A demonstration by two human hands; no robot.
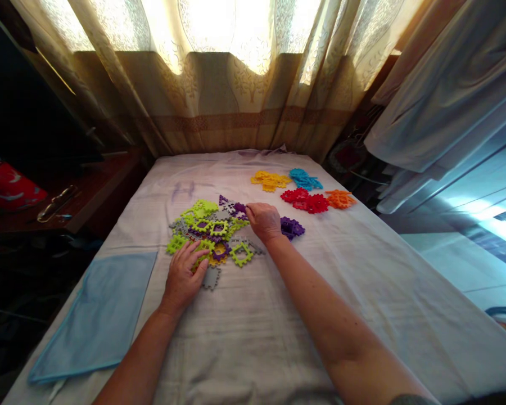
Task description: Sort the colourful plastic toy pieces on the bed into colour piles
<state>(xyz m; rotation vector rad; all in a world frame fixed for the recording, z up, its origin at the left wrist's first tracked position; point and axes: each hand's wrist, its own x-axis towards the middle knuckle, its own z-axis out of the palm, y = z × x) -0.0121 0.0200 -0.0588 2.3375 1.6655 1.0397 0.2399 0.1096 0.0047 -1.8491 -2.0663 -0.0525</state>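
My left hand (185, 274) rests with fingers spread on the near left side of a mixed pile of lime green, grey, purple and yellow toothed plastic pieces (218, 228). At the pile's right edge my right hand (263, 220) is closed, its fingertips pinched on a purple piece (239, 208). Just right of that hand lies a small purple heap (292, 227). A grey square piece (211, 278) is beside my left thumb. Farther back are a yellow heap (270, 180), a blue heap (305, 179), a red heap (306, 200) and an orange heap (340, 199).
The pieces lie on a pale sheet (362, 315). A light blue cloth (96, 315) is at the left. Beyond the left edge stands a dark wooden table (88, 197) with a red object (10, 183). Curtains (219, 90) hang behind, and pale fabric (438, 90) hangs at the right.
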